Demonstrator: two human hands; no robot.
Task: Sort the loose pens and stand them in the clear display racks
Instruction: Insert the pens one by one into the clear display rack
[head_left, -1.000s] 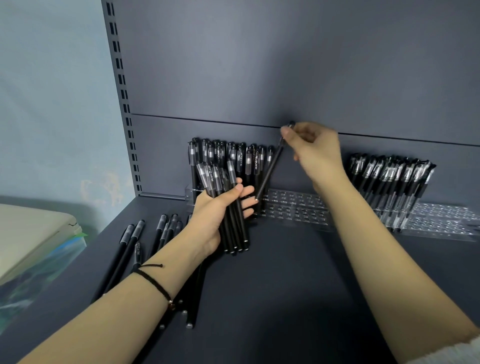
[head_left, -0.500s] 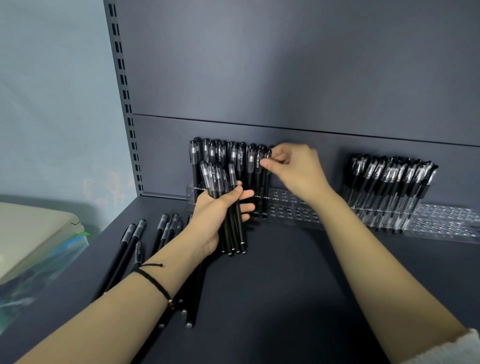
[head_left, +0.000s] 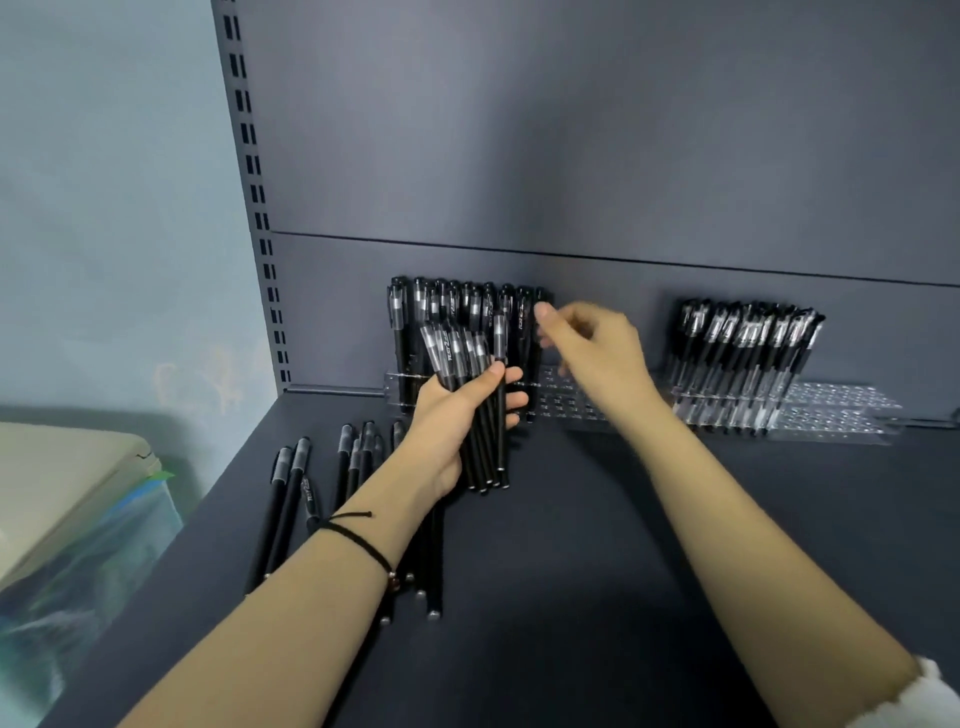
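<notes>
Standing upright in the left hand (head_left: 448, 422) grip: pen bundle (head_left: 466, 357)

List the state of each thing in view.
left hand, grips the bundle
bundle, held roughly upright before the left rack
right hand, blurred by the left rack's pen tops; grip unclear
left rack, left end filled, other holes empty
right rack, left part filled, right end empty
loose pens, lying flat at left, unsorted

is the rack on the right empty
No, the right clear rack holds a row of black pens standing upright in it.
</notes>
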